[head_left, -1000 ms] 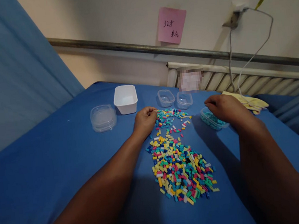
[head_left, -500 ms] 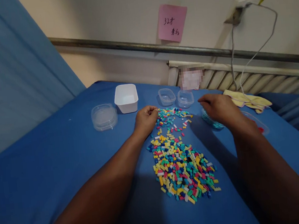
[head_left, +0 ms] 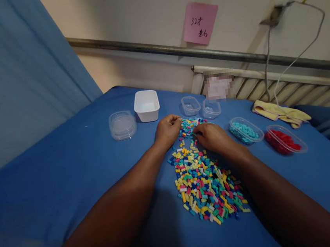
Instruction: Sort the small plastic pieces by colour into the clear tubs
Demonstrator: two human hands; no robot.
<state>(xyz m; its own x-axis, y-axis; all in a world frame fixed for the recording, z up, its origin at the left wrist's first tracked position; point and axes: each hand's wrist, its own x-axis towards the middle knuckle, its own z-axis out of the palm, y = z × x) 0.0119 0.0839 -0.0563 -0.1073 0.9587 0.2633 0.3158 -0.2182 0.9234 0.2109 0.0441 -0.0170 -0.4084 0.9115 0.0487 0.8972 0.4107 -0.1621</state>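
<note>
Lying beside the fingers [head_left: 175, 118]: bricks [head_left: 187, 126]

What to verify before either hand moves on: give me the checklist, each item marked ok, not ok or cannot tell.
1. Left hand at the smaller cluster of bricks: ok, at its left edge.
2. Right hand at that cluster: ok, fingertips at its right side.
3. Brick gripped in either hand: cannot tell, the fingertips are too small to read.
4. Turquoise bricks' tub uncovered and upright: ok.
5. Red bricks' tub holding one colour: ok, only red shows.
6. Larger heap sorted by colour: not ok, yellow, blue, green and pink lie mixed.
</note>
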